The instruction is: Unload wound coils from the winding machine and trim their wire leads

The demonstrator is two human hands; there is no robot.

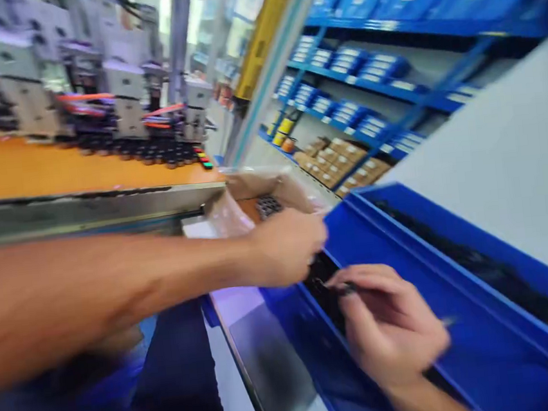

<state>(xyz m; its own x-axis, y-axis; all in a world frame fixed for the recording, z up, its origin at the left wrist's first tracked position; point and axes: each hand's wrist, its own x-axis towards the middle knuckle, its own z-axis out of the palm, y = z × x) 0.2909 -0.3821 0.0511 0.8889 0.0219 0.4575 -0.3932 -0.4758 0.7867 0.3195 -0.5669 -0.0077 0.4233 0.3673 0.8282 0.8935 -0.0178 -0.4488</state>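
Note:
My right hand (395,326) is over a long blue bin, with thumb and fingers pinched on a small black part (346,288). Fine detail of that part is lost to blur. From the left, my left forearm reaches across to the same spot, and my left hand (287,246) is closed just above and left of the right one. Whatever its fingers hold is hidden behind the hand. Below both hands, dark contents (323,272) show inside the blue bin (292,323).
A second blue bin (402,232) with black pieces stands on the right. Behind my left hand is a plastic-lined cardboard box (296,190) with small metallic parts. Machine fixtures (128,97) line an orange bench (57,165). Blue shelving (373,86) holds bins and cartons.

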